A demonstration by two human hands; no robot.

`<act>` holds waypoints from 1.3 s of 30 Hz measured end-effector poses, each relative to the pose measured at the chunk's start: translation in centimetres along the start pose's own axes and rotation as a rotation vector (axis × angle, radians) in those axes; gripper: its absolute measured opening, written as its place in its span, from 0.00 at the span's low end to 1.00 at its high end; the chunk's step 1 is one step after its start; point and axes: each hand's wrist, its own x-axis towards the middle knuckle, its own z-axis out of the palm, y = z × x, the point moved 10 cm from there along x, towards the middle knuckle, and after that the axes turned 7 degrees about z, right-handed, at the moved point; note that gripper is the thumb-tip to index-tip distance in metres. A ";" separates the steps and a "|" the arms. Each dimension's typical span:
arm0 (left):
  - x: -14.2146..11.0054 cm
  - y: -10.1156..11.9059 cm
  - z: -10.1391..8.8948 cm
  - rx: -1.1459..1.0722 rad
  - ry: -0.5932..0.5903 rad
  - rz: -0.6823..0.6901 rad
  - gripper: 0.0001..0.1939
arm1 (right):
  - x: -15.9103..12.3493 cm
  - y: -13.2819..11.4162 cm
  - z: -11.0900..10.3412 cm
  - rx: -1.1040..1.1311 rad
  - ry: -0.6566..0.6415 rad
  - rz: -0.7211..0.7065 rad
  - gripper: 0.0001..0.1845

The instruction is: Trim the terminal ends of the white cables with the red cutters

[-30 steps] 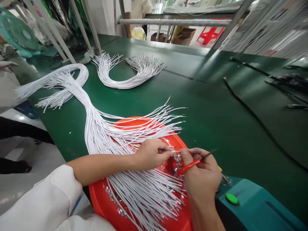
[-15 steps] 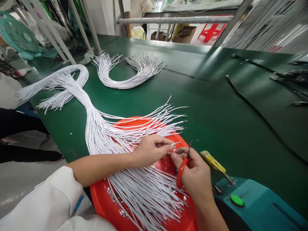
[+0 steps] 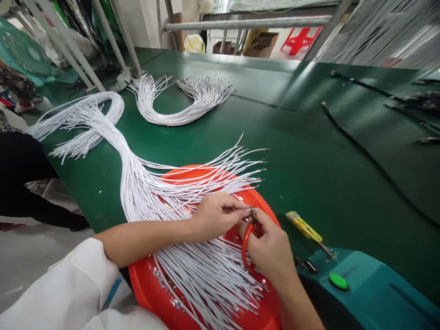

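Observation:
Over a red basin (image 3: 137,279), my left hand (image 3: 216,215) pinches the end of a thin white wire (image 3: 253,209). Close against its fingertips, my right hand (image 3: 271,243) grips red-handled scissors (image 3: 246,250), whose dark blades are at the wire's end. A large bundle of white wires (image 3: 137,183) drapes across the basin, its loose ends fanned out both above and below my left forearm. Small shiny scraps (image 3: 175,300) lie in the bottom of the basin.
Further bundles of white wire (image 3: 172,120) lie on the green table (image 3: 292,151). A teal machine with a green button (image 3: 338,281) stands at right, near a yellow cutter (image 3: 304,225). Black cables (image 3: 371,160) cross the table's right side. Someone in dark trousers (image 3: 27,183) is at left.
My right hand has shifted slightly left and turned, bringing the scissor blades from upright onto the wire end at my left fingertips. The person at left has moved slightly.

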 end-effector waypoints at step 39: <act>-0.1 -2.7 -0.2 -0.184 0.090 -0.219 0.08 | 0.6 1.1 -1.4 0.326 0.074 0.096 0.09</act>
